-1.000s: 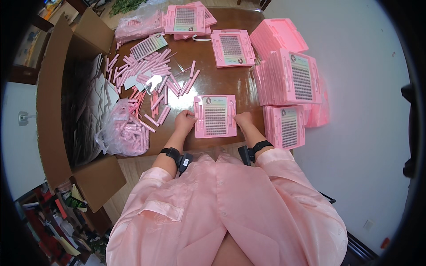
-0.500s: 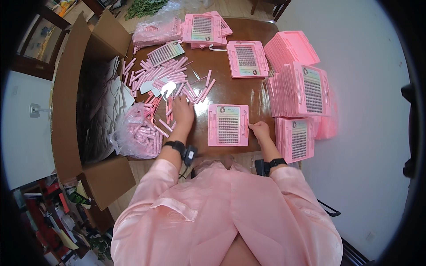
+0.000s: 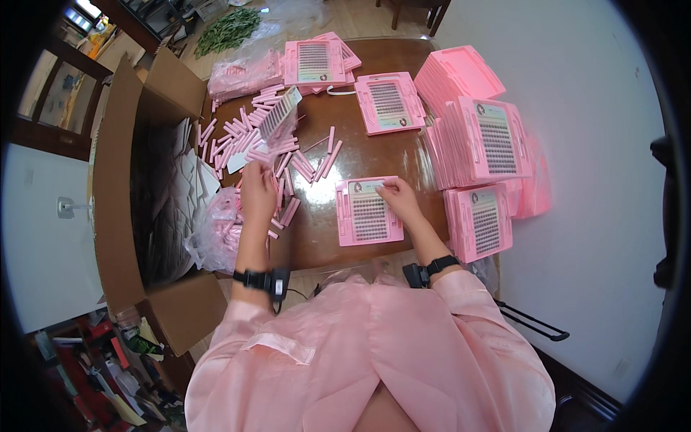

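In front of me on the table lies a pink tray (image 3: 343, 232) holding a card of false eyelashes (image 3: 370, 219). My right hand (image 3: 402, 200) reaches over the tray's right side, thumb and fingers pinched together at the card's upper right; what they hold is too small to name. My left hand (image 3: 259, 193) has its fingers curled at the near edge of a heap of slim pink tubes (image 3: 241, 137); their grip is hidden. Just beyond it, a loose lash card (image 3: 279, 115) stands tilted over the heap, with something clear below it.
A clear bag of pink tubes (image 3: 219, 234) lies beside my left forearm, against an open cardboard box (image 3: 115, 187). Stacked lash trays (image 3: 497, 140) line the right edge. More trays (image 3: 389, 103) and a plastic-wrapped pink bundle (image 3: 248, 74) lie further back.
My right hand has moved from the tray's right edge onto the card's upper corner. My left hand has drawn back leftward. The loose lash card has tipped up, and the white piece near it is out of sight.
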`<state>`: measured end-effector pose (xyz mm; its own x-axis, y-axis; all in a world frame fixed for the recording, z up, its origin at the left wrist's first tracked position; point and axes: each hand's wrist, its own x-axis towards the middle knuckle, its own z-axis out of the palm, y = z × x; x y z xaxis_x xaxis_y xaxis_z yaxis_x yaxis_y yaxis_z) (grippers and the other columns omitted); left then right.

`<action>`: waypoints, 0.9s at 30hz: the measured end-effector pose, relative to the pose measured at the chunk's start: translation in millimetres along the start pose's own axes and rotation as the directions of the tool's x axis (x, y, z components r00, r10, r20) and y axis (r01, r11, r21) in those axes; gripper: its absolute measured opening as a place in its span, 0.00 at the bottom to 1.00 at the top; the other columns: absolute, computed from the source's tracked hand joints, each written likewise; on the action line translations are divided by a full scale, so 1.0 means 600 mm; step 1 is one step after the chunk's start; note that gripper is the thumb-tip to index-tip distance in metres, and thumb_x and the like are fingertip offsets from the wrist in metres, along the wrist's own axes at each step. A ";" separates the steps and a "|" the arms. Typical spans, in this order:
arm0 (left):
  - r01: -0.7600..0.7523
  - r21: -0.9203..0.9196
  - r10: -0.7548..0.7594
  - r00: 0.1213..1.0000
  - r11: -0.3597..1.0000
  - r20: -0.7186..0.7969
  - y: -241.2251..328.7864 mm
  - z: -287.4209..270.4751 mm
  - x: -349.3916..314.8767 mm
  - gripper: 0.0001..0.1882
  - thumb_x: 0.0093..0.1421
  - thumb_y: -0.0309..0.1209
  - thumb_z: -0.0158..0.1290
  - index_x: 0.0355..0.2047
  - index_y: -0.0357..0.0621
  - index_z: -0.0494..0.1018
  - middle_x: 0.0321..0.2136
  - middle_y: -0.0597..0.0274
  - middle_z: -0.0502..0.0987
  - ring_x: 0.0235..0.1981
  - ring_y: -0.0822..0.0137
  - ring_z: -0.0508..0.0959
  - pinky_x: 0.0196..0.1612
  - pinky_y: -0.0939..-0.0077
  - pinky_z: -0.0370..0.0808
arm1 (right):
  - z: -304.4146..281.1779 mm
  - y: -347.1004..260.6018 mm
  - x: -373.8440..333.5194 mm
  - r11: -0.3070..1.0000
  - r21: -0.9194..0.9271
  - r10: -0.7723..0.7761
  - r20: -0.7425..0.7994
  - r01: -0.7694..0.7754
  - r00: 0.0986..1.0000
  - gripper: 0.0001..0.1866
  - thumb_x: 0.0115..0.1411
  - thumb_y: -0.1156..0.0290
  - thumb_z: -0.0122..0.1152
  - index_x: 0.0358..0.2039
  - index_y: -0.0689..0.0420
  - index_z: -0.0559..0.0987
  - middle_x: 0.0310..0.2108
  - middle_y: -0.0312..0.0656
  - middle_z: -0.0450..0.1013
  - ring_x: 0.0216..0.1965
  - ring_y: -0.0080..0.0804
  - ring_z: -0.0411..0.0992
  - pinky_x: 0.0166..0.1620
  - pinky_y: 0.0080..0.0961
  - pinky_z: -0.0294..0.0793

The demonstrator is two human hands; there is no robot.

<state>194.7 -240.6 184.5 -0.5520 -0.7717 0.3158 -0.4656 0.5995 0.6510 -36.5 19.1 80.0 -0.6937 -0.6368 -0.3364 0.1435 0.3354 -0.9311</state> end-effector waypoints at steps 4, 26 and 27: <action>0.358 -0.554 -0.245 0.931 0.751 0.270 0.026 -0.041 -0.053 0.03 0.66 0.20 0.46 0.37 0.42 0.66 0.34 0.60 0.75 0.37 0.66 0.79 0.38 0.74 0.73 | 0.033 -0.055 0.001 0.989 0.147 -0.033 0.118 0.015 0.992 0.32 0.63 0.62 0.64 0.63 0.61 0.64 0.56 0.47 0.68 0.54 0.30 0.69 0.56 0.27 0.68; 0.506 -0.758 -0.332 0.858 0.412 0.393 -0.031 -0.039 -0.158 0.16 0.59 0.13 0.48 0.42 0.45 0.60 0.43 0.50 0.78 0.37 0.68 0.81 0.39 0.82 0.75 | 0.059 -0.050 -0.007 0.709 0.637 0.311 0.102 -0.302 0.945 0.13 0.65 0.69 0.61 0.47 0.60 0.74 0.37 0.39 0.75 0.36 0.27 0.74 0.41 0.23 0.78; 0.484 -0.740 -0.311 0.873 0.467 0.375 -0.030 -0.039 -0.163 0.16 0.59 0.13 0.49 0.42 0.45 0.60 0.43 0.50 0.78 0.37 0.68 0.81 0.39 0.82 0.75 | 0.065 -0.055 -0.002 0.701 0.630 0.353 0.102 -0.335 0.930 0.12 0.65 0.69 0.61 0.46 0.61 0.74 0.37 0.39 0.74 0.36 0.27 0.74 0.40 0.24 0.78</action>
<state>273.5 -180.9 158.1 -0.5966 -0.7807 -0.1858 0.0272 -0.2510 0.9676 -12.7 -18.2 105.6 -0.5223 -0.5446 -0.6562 0.7778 0.0113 -0.6284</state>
